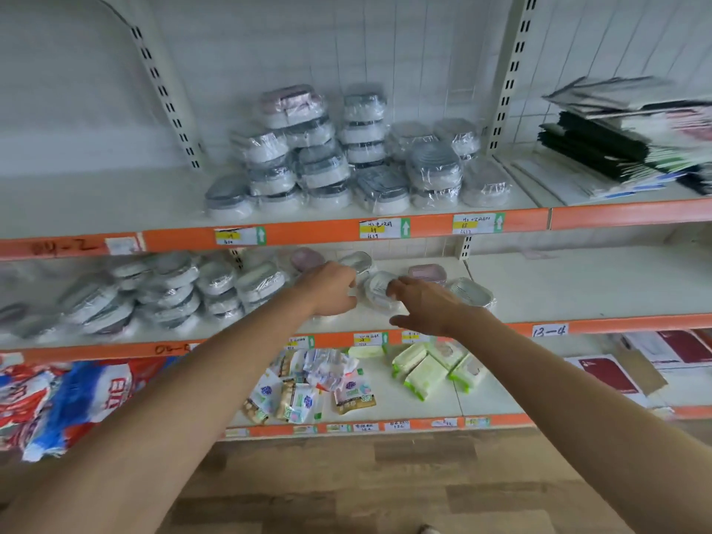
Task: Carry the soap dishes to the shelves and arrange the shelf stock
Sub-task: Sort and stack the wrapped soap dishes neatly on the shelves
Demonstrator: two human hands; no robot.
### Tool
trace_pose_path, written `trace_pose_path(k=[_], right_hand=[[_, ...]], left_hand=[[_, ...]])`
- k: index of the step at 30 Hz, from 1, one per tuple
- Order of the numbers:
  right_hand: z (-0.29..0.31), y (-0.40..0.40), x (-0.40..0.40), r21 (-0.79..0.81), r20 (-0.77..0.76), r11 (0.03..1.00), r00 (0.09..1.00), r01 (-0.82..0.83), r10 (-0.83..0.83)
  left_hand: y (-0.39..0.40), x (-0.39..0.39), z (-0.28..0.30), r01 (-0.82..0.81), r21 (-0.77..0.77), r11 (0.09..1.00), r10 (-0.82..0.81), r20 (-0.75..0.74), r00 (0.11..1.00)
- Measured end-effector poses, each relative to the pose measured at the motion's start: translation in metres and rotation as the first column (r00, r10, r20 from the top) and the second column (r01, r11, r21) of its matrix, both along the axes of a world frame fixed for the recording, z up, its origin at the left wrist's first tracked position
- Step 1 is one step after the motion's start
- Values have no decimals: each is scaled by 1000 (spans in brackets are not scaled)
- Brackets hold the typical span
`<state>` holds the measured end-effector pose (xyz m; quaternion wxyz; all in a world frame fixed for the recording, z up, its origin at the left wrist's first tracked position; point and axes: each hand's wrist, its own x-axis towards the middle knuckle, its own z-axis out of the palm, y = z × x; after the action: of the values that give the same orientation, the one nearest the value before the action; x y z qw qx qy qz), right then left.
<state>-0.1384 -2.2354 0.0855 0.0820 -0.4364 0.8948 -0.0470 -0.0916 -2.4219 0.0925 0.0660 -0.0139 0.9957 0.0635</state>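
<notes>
Fingertips point(393, 290) of our right hand point(425, 308) touch the near edge of a white oval soap dish in clear film wrap point(379, 289), which lies on the middle shelf point(578, 287) at the centre of the frame. Whether they pinch the wrap or only rest against it, we cannot tell through the blur. Our left hand point(329, 289), just left of that dish, has its fingers curled downward; what they close on, if anything, is hidden from us.

More wrapped dishes sit loose around this one: a pink one point(427, 272) behind, a white one point(472, 294) toward the right. Leaning rows of them point(162, 291) fill the left of the same shelf, and a tall heap point(339, 156) occupies the upper shelf point(115, 202) at the top centre. Green wipe packs point(424, 370) and small sachets point(308, 387) lie on the lower shelf, with red and blue bags point(69, 395) at lower left.

We judge slipping the main risk: film wrap is slick, so a light hold could let the dish slide toward the orange shelf lip point(616, 324). Nudging the leaning rows could topple them too.
</notes>
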Motion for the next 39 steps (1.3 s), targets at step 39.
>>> trace_pose_path(k=[39], right_hand=[[171, -294, -184, -195, -325, 977, 934, 86, -147]], left_hand=[[-315, -164, 146, 77, -103, 992, -97, -208, 973]])
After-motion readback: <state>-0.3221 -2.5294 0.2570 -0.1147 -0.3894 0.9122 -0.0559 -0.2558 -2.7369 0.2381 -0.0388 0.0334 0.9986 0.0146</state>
